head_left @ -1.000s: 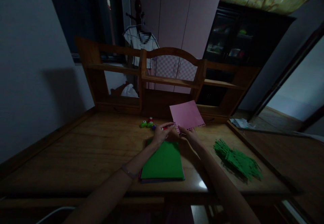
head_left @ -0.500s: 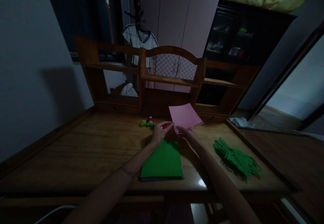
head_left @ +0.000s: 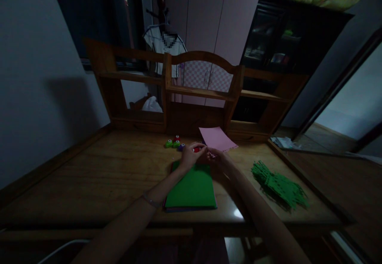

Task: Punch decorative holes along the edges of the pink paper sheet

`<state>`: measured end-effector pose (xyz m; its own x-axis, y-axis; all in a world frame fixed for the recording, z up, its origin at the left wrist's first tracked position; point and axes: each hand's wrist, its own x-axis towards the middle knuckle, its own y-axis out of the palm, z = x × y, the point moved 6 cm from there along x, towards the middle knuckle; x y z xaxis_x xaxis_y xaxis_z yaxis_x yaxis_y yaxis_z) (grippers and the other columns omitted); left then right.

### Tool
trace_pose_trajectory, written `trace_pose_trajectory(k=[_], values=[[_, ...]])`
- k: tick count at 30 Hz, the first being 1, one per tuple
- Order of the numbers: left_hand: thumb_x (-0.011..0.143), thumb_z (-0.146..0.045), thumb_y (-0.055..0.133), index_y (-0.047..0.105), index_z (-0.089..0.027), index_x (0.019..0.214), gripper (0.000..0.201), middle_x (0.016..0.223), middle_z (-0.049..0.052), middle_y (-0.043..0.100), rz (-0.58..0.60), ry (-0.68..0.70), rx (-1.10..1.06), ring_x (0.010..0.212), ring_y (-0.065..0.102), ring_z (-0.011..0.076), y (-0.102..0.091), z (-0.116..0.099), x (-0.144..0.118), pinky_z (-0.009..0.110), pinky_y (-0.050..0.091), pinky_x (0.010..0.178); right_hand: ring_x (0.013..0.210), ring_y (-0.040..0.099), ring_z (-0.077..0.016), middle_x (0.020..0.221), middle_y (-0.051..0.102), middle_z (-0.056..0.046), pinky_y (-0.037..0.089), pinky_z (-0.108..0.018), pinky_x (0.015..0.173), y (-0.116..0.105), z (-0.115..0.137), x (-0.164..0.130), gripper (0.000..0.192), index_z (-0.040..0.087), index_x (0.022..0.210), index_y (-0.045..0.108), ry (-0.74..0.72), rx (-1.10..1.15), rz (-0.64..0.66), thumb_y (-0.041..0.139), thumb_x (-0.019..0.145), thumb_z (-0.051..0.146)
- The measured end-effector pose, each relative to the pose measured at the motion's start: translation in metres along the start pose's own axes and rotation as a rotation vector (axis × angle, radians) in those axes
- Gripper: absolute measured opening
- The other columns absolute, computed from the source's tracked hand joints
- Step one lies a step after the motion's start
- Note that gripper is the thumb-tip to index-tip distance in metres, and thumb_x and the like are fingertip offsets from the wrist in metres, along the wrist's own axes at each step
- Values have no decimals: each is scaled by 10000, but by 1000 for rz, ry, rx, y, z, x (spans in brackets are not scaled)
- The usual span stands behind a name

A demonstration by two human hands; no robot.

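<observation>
So a big wooden table (head_left: pixel 128 176) is taking up most of the view, and a stack of sheets with green on top (head_left: pixel 191 190) is lying near its front edge. A fringed green paper pile (head_left: pixel 282 188) is sitting off to the right. The pink sheet (head_left: pixel 217 137) is tilting up above the table, with the right hand (head_left: pixel 220 158) pinching its near corner. Right beside that, the left hand (head_left: pixel 190 155) is pinching a small red item (head_left: pixel 195 150), and some little eyed pieces (head_left: pixel 176 144) are clustering behind it.
</observation>
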<state>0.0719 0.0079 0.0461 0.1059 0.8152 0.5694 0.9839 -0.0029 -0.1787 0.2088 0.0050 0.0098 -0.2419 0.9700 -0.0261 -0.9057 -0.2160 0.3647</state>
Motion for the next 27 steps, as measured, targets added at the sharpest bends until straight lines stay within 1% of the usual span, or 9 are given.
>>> trace_pose_trajectory(k=[6, 11, 18, 21, 24, 27], values=[[744, -320, 651, 716, -194, 804, 154, 838, 60, 684, 3, 10, -5, 816, 613, 202, 1, -3, -1, 293, 447, 758, 578, 559, -139, 619, 616, -4, 445, -238, 552, -6, -1, 1, 72, 183, 702, 644, 18, 8, -36, 603, 752, 215], [735, -326, 657, 720, -198, 803, 157, 837, 58, 684, 5, 4, -11, 801, 609, 203, 0, -6, -1, 297, 447, 760, 566, 545, -134, 621, 608, -2, 441, -239, 553, -8, -3, 3, 76, 186, 694, 642, 14, 12, -23, 595, 748, 213], [731, -308, 661, 721, -198, 794, 140, 824, 56, 675, 10, 17, -24, 786, 602, 195, 0, -13, -2, 291, 448, 760, 548, 525, -126, 623, 606, -4, 432, -240, 545, -12, -5, 6, 52, 193, 696, 651, 12, 38, 3, 629, 707, 239], [731, -299, 662, 719, -197, 795, 133, 829, 56, 676, -1, 21, -19, 786, 605, 191, 0, -12, -3, 285, 448, 758, 546, 525, -125, 618, 604, -3, 436, -238, 547, -11, -4, 5, 50, 190, 687, 648, 12, 44, -5, 632, 697, 236], [742, -302, 651, 714, -195, 804, 139, 831, 55, 680, -1, 21, -17, 793, 610, 192, 0, -9, -2, 288, 449, 758, 577, 546, -136, 662, 630, -12, 454, -243, 568, -5, -3, 2, 38, 191, 702, 658, 14, 68, 2, 627, 699, 212], [743, -311, 650, 712, -193, 811, 150, 839, 54, 686, -1, -8, -36, 800, 616, 197, 0, -5, -1, 293, 452, 756, 576, 549, -138, 660, 634, -15, 459, -240, 566, -2, -2, 1, 54, 186, 691, 658, 9, 66, 10, 612, 715, 201]])
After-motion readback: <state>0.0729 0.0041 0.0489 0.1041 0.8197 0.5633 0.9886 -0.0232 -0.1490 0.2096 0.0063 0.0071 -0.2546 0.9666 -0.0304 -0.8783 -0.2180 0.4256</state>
